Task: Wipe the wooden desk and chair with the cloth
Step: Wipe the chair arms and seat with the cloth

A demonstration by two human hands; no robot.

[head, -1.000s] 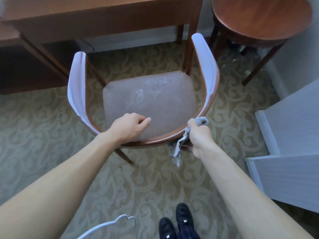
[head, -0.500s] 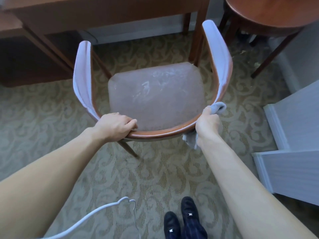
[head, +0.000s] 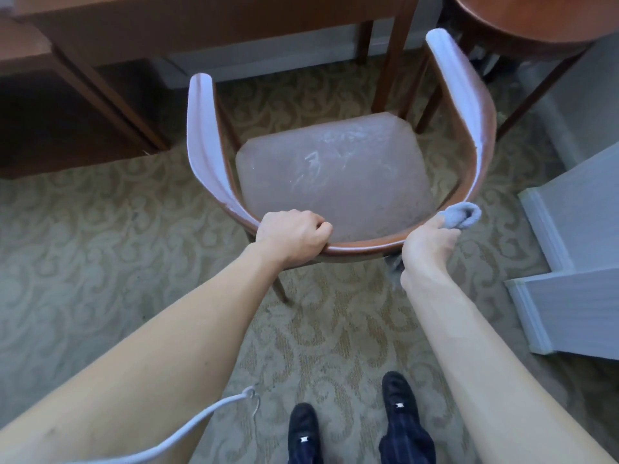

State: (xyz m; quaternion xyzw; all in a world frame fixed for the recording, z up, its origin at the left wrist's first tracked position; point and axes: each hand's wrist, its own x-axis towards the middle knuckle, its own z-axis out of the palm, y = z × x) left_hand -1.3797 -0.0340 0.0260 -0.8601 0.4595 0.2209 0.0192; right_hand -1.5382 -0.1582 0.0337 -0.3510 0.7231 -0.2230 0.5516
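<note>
Chair (head: 338,182) is what we are working on, and we stand right behind its curved wooden back rail, shoes (head: 303,430) on the patterned carpet (head: 100,246) below our forearms. Our left hand (head: 291,237) is curled shut over the rail, fingers wrapped to the seat side and thumb tucked against them; we judge this grip is there to brace the chair so it does not skid or tip while the other hand rubs. Just to the right of it, along the same rail, our right hand (head: 427,247) is closed around the grey cloth (head: 460,217), which it presses against the bend where the back rail turns into the right armrest. A fold of cloth bulges out beyond the knuckles and a loose tail hangs under the wrist (most of the fabric is hidden by the hand, so we cannot tell how it is folded). Holding it bunched likely gives a firm pad for following the narrow curved wood. Ahead of both hands lies the pale seat cushion, with the padded armrests running away on either side. Farther beyond stands the wooden desk (head: 217,31), and off to the right past the cloth hand, a round table (head: 522,25).
</note>
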